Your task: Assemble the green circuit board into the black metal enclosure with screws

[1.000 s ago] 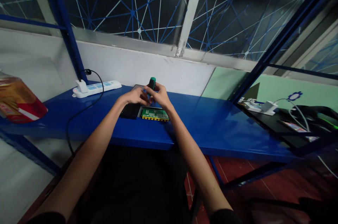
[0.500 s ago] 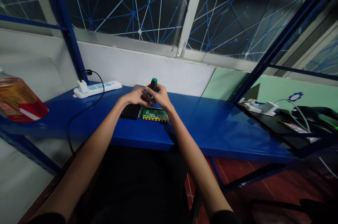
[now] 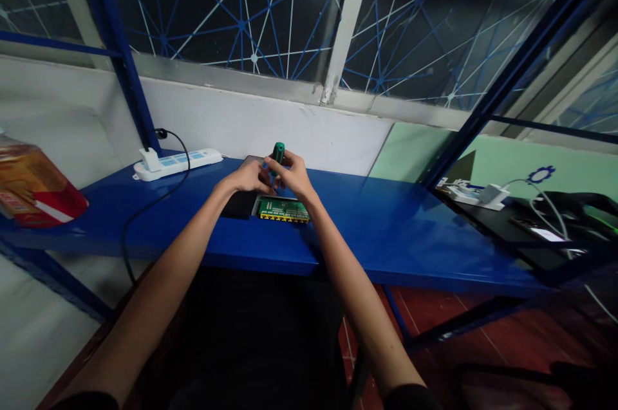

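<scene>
My right hand (image 3: 295, 176) grips a screwdriver (image 3: 279, 152) by its green and black handle, which stands nearly upright. Below it lies a green circuit board (image 3: 282, 209) with a row of yellow ports along its near edge. My left hand (image 3: 248, 177) is beside the screwdriver, fingers bent together over the board's far left corner. Whether those fingers hold the shaft or a small part is hidden. A black flat case piece (image 3: 238, 205) rests left of the board, partly under my left wrist.
A white power strip (image 3: 178, 163) with a plugged-in black cable (image 3: 145, 205) lies at the back left of the blue table (image 3: 386, 230). At far left stands a large bottle (image 3: 38, 188) with a red label. Another power strip (image 3: 476, 197) is on the black surface at right.
The screwdriver handle has turned slightly and shifted a little left in my right hand. Both hands stay over the board. A phone-like screen at the right has lit up.
</scene>
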Motion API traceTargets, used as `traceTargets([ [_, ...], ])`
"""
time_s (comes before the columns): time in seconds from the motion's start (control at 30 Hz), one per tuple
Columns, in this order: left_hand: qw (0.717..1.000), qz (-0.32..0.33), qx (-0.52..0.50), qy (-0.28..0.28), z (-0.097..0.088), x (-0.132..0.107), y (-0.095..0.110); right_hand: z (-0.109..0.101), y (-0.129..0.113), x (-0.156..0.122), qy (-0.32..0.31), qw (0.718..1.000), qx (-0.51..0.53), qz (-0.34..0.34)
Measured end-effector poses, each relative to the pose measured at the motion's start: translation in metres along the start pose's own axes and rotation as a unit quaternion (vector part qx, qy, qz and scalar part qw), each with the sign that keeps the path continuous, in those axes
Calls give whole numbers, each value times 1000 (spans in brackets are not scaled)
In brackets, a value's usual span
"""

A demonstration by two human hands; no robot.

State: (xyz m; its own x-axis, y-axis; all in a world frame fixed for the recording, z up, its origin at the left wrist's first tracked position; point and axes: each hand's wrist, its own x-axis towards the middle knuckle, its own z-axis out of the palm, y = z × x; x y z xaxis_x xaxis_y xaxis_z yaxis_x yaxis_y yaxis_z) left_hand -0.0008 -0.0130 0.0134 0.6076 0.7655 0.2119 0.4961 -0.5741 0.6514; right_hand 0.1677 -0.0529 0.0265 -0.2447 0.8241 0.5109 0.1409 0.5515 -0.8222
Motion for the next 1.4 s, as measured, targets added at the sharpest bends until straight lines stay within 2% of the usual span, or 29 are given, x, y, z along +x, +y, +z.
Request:
traceTargets([
  [0.1, 1000, 12, 1, -2, 1, 2, -4, 1, 0, 0, 11, 1000, -5, -4],
  [0.3, 998, 23, -34, -55, -3, -2, -5, 1, -4, -2, 25, 1000, -15, 9],
  [0.43, 998, 19, -41, -44, -4, -3, -2, 1, -4, -1, 15, 1000, -21, 11],
  [0.63, 1000, -6, 6, -18, -3, -2, 2, 0, -3, -2, 3, 1000, -14, 6],
  [0.83, 999, -5, 2, -33, -3, -3, 5, 0, -4, -1, 1, 1000, 16, 13],
  [1.0, 999, 26, 14, -43, -5, -3, 2, -1, -4, 0, 5, 1000, 20, 23],
  [1.17, 998, 13, -3, -66, -5, -3, -1, 0, -4, -1, -3, 1000, 11, 19],
  [1.4, 996, 44, 7, -79, -8, -4, 3, -2, -4, 1, 8, 1000, 23, 16],
])
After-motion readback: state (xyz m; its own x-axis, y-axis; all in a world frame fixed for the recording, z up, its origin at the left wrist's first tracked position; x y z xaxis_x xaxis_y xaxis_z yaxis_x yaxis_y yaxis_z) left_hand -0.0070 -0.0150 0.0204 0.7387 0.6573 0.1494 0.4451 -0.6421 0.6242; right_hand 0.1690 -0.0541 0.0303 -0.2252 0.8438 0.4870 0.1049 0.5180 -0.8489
